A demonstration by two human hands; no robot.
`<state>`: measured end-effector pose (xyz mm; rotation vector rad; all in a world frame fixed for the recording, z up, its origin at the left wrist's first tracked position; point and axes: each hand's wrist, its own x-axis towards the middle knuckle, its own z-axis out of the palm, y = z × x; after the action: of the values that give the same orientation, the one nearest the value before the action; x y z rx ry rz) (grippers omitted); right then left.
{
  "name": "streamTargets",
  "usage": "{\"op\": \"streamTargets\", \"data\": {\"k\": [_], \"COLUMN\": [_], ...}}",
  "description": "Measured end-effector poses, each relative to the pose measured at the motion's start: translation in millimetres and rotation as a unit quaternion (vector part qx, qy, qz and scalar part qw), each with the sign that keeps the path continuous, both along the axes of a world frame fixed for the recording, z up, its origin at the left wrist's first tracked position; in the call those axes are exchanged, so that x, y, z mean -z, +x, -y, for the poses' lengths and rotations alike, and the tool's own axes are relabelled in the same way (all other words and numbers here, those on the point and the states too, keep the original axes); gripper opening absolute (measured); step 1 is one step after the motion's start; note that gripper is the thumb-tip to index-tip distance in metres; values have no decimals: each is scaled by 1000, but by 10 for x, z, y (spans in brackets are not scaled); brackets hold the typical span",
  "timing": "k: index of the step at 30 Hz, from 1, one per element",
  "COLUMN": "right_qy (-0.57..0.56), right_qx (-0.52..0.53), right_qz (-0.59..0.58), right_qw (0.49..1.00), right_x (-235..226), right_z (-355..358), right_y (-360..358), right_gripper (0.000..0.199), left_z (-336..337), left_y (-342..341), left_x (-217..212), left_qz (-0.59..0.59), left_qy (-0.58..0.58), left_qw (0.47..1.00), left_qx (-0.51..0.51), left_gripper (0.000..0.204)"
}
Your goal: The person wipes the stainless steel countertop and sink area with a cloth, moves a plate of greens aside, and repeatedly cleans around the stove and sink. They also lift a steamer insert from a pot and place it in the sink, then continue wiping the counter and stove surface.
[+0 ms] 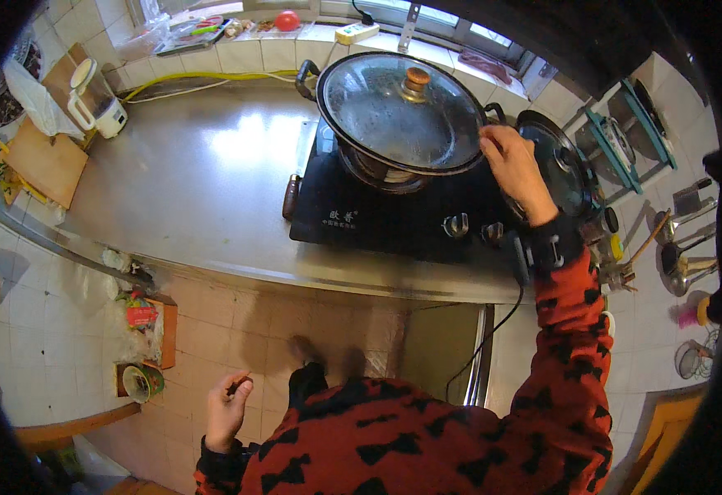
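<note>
Steel is shown along most of the counter (171,186), whose broad left stretch runs from the stove's left edge to the board near the counter's left end. A narrower strip is left between the stove and the front edge. The black stove (385,231) is set toward the counter's right end. Over its back part the pot (414,171) is carried, covered by a glass lid (377,120); its left handle is extended past the stove's back left corner. To the right, room is limited by round cookware (571,169). At the left end, the board (45,161) and a blender (109,120) are placed. At the lid's right rim, the right hand (513,161) is held, thumb and forefinger nearly together; whether the rim is clamped cannot be told. The left hand (227,408) is held off the counter's front edge, fingers curled, thumb near them; whether anything is gripped cannot be told.
</note>
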<state>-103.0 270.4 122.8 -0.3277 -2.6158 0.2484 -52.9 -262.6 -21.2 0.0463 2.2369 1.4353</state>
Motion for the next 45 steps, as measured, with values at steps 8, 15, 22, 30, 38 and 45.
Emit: {"op": "streamTargets", "data": {"k": [8,15,22,30,38,45], "right_qy": [-17,27,-78,-34,-107,-146], "right_qx": [28,110,34,40,-12,88], "right_qz": [168,223,197,155,6,-55], "right_qw": [985,968,977,987,994,984], "right_x": [-311,-272,-78,-76,-697,-1017], "right_z": [-11,-21,-253,-185,-220,-127], "right_y": [-1032,-1592,-1688,-1767,-1248,-139], "right_gripper": [32,54,46,36,33,31], "left_z": [-124,-301,-464,-744,-1511,-2533], "left_y": [-800,-1712,-2002,-2054,-2478,-2796], "left_x": [-493,-841,-538,-683,-1149,-1454], "left_qz": [-160,-313,-252,-253,-376,-456], "left_qy": [10,62,89,40,35,49], "left_qw": [986,940,946,942,872,775], "left_qx": [41,124,182,216,310,435], "left_gripper": [19,22,22,19,19,16]}}
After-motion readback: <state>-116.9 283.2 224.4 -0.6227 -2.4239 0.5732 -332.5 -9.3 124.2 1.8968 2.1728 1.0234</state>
